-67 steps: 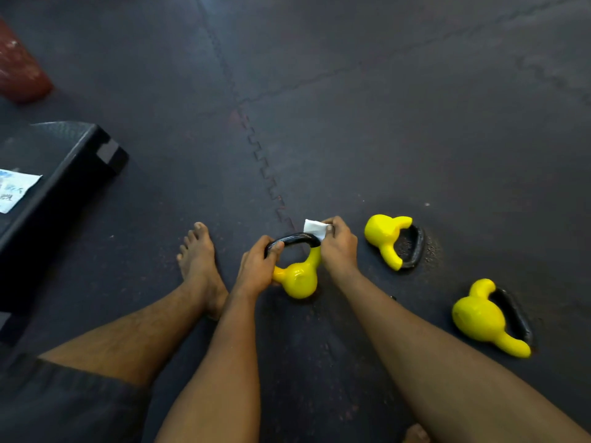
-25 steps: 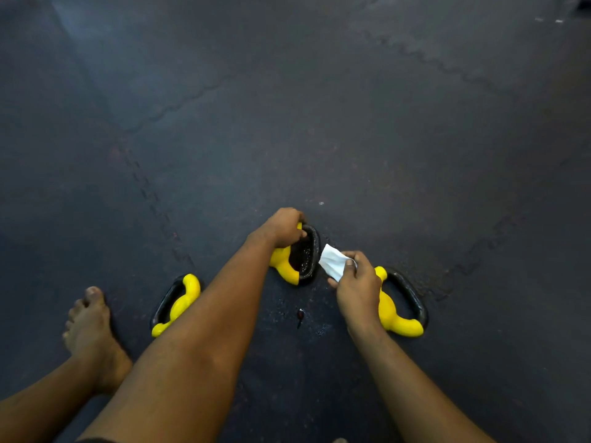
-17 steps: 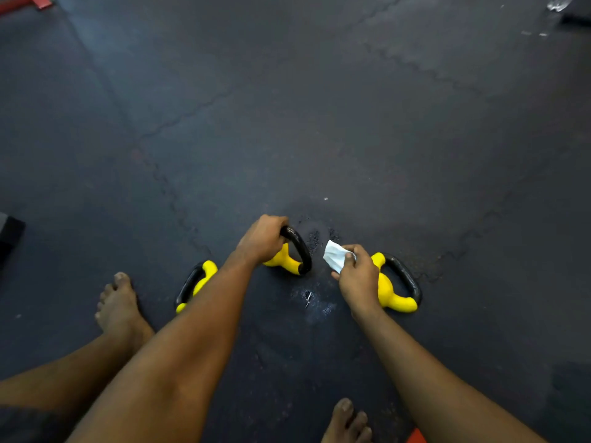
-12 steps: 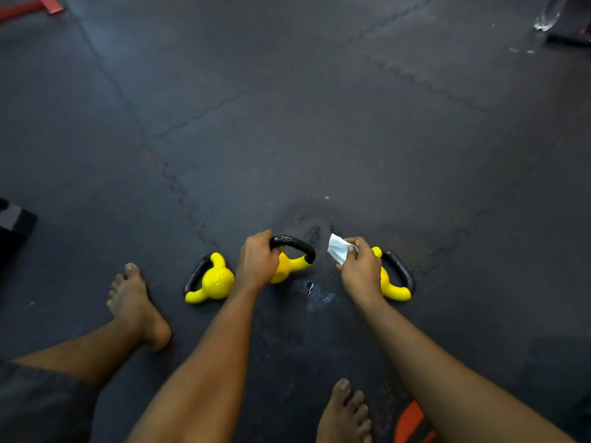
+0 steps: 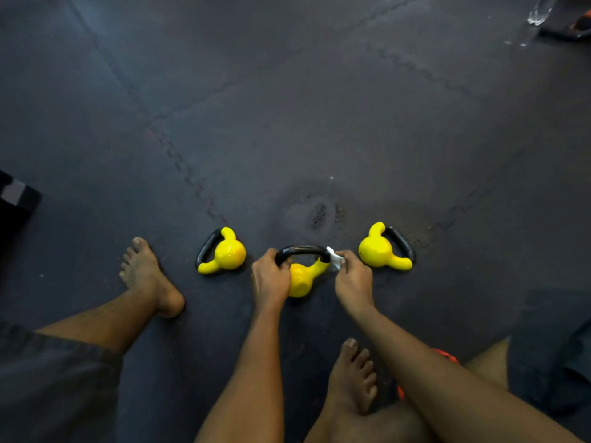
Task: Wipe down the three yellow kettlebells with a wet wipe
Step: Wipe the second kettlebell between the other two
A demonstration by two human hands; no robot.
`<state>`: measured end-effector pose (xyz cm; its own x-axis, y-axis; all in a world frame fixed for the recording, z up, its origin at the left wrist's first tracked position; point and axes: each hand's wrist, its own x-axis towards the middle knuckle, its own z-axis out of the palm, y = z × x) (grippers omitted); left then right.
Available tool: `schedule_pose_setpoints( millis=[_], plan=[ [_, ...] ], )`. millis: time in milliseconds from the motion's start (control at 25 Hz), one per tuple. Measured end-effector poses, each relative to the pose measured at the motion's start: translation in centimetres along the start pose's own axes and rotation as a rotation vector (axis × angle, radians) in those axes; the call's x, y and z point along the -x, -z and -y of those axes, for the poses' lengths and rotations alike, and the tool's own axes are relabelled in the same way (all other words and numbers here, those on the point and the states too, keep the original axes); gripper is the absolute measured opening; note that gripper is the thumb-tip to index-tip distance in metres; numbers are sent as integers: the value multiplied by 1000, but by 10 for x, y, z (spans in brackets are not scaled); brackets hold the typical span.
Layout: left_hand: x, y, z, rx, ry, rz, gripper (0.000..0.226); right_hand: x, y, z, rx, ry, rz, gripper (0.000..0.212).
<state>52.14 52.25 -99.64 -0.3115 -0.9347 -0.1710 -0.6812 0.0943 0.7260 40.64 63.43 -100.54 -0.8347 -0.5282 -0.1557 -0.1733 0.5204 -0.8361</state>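
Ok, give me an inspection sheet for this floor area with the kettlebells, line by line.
Surface: dark floor mats with jigsaw seams; scuffed, damp-looking patch beyond the kettlebells.
Job's things: middle kettlebell tilted, handle uppermost; left kettlebell and right kettlebell lie on their sides; white wipe against the right end of the middle handle.
Clutter: orange item, mostly hidden behind the right arm.
Grippers: left hand grips the middle handle; right hand pinches the wipe.
Cables: nothing seen.
Surroundings: black box at the left edge; clear shiny object top right, too small to identify.
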Motion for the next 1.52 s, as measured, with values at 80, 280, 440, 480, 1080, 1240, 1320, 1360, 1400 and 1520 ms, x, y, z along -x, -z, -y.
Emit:
schedule_pose_setpoints(
  millis=[80,280,440,480,1080,1240,1320,1360,1400,1520],
  plan=[
    [0,2,-3,3,27,4,23,8,-3,3,-11,53,-16,24],
    [4,2,-6,19,38,11,24,12,-11,16,28,79,97,36],
    [5,3,-5,15,31,17,24,27,-23,7,85,109,317,54],
    [5,3,-4,16,30,18,23,27,-24,4,60,126,291,54],
    [8,-1,-3,28,15,-10,19,3,-33,-2,-4,48,61,78],
    [11,-1,-4,27,19,-13,18,-7,-29,1,-98,-60,-125,32],
    [12,-1,-3,24,23,-11,17,-19,-23,1,-186,-110,-183,28],
    [12,-1,-2,22,24,-10,18,-24,-20,1,-213,-114,-161,30],
    [12,-1,-2,21,22,-9,18,-30,-18,1,-227,-101,-102,32],
    [12,-2,-4,9,10,-16,18,-36,-21,5,-154,-47,155,40]
  ],
)
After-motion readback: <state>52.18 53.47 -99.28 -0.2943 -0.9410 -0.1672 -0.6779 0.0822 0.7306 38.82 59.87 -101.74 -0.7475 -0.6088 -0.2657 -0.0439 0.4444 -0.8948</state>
